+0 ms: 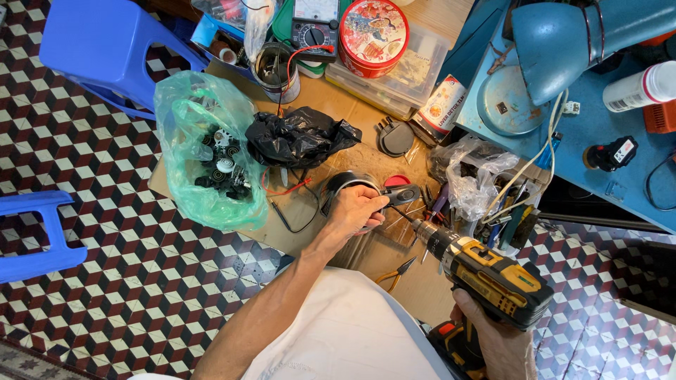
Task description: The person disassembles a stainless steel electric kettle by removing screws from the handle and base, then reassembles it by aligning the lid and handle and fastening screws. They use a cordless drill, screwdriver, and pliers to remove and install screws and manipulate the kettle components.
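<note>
Left hand (pixel 354 210) clamps the small black part (pixel 403 194); right hand (pixel 493 341) grips the yellow drill (pixel 486 278), its bit angling up-left, tip at the part.

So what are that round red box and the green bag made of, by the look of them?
The round red box looks like painted tin: glossy printed lid with a rolled rim, though that is a guess. The green bag is thin, translucent plastic film, crinkled, with dark parts showing through.
</note>
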